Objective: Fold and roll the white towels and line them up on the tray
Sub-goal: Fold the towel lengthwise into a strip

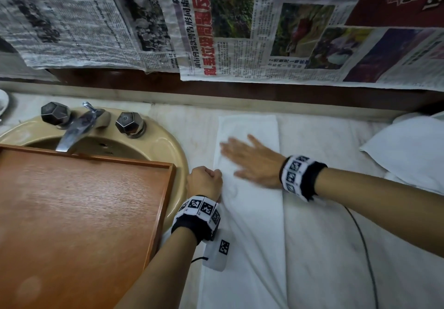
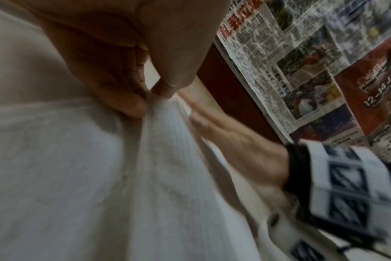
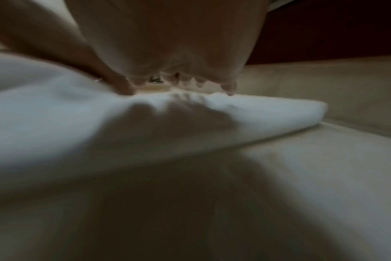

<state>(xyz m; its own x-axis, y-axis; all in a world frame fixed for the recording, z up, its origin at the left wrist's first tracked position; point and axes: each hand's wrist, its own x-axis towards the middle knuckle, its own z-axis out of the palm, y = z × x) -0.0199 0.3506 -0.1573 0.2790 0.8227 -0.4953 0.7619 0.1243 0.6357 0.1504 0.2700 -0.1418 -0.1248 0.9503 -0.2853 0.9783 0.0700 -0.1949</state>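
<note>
Item: white towel [image 1: 249,126], folded into a long narrow strip, lying on the counter [image 1: 336,140]. Its far end lies flat beyond the right grip; its near length runs back past the left wrist, creased on the diagonal.

Left grip [image 1: 204,182]: closed, pinching the towel's left edge between thumb and fingers [image 2: 132,104], as the left wrist view shows. Its job, by my reading, is anchoring.

Right grip [image 1: 252,159]: flat, fingers straight and spread, palm down on the strip just to the right of the left grip (blurred in the head view, so likely mid-stroke).

Step in hand, judged: smoothing the folded strip before rolling.

Handling notes:
- Keep the pinch firm, so the layers do not slide as the palm sweeps.
- Sweep away from the pinch toward the far end, pushing wrinkles out past the edge.
- Repeat over the creased near length.
- Square the long edges before rolling; a skewed strip rolls into a cone.

Destination: wooden tray [image 1: 79,203], left of the left grip, resting partly over the sink [image 1: 165,145]; no rolls on the part in view.

Reserve: a further white towel [image 1: 408,150], well beyond the right grip's wrist.
</note>
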